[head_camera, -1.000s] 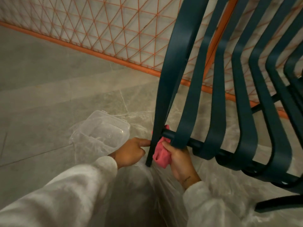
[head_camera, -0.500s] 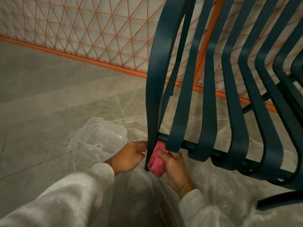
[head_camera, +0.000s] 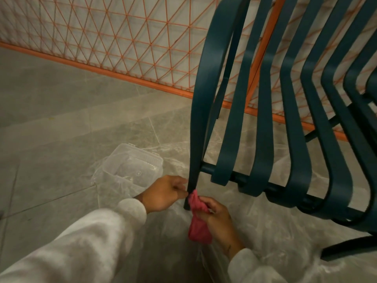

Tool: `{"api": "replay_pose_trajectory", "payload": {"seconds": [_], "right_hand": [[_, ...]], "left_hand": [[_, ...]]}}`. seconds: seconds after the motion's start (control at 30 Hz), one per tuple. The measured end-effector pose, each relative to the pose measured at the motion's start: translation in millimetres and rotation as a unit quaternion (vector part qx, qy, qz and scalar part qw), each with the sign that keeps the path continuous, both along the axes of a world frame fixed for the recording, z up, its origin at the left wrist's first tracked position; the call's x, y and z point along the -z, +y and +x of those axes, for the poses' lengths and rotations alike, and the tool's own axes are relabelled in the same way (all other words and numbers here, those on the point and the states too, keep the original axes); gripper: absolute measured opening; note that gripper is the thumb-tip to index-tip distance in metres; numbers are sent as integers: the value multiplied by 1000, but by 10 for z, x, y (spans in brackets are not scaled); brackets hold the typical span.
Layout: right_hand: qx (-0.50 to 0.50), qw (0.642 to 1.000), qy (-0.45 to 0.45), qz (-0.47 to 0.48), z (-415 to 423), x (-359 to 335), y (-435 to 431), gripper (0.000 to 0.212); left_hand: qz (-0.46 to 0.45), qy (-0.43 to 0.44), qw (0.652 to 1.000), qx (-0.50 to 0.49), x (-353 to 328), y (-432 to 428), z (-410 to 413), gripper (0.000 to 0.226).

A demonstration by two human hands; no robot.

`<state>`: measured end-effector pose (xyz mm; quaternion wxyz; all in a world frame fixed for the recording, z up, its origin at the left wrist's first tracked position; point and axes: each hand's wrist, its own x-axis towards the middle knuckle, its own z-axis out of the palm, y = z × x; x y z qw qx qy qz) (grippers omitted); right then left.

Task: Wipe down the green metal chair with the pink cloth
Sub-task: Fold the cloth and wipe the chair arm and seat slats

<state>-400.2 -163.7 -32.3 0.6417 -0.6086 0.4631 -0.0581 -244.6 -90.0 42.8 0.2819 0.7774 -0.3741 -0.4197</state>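
The right hand has its fingers curled round the pink cloth, bunching it; the cloth's upper tip presses against the foot of the outermost leg of the green metal chair, and the rest hangs down toward six o'clock from the fist. At nine o'clock from that contact point, the left hand meets the same leg from the other side, curled fingertips and thumb pinching its edge just above the cloth. Both arms wear pale sleeves.

From the leg, the chair's curved slats fan toward twelve and two o'clock, joined low down by a round crossbar (it runs off toward four o'clock under the seat). A clear plastic container sits at ten o'clock from the left hand, near it but apart. Thin transparent sheeting covers the grey tiled floor beneath chair and hands. Behind, toward twelve o'clock, stands an orange lattice fence.
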Motion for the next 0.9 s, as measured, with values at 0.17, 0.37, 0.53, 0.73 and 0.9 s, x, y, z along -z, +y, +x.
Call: {"api": "replay_pose_trajectory", "payload": {"seconds": [0.17, 0.37, 0.53, 0.73, 0.9], "right_hand": [[-92, 994, -61, -14, 79, -306, 202, 30], [-56, 976, -189, -95, 224, -764, 338, 54], [-69, 958, -237, -146, 331, -1070, 388, 60], [-95, 937, -260, -212, 474, -1294, 352, 54], [-126, 932, -228, -253, 557, -1442, 317, 51]], "left_hand": [[136, 92, 986, 20, -205, 198, 163, 57], [90, 226, 968, -68, -663, 409, 319, 71], [-36, 220, 967, -119, -881, 470, 197, 33], [-159, 173, 952, -196, -977, 526, 174, 26], [-194, 134, 940, -246, -1002, 567, 237, 27]]}}
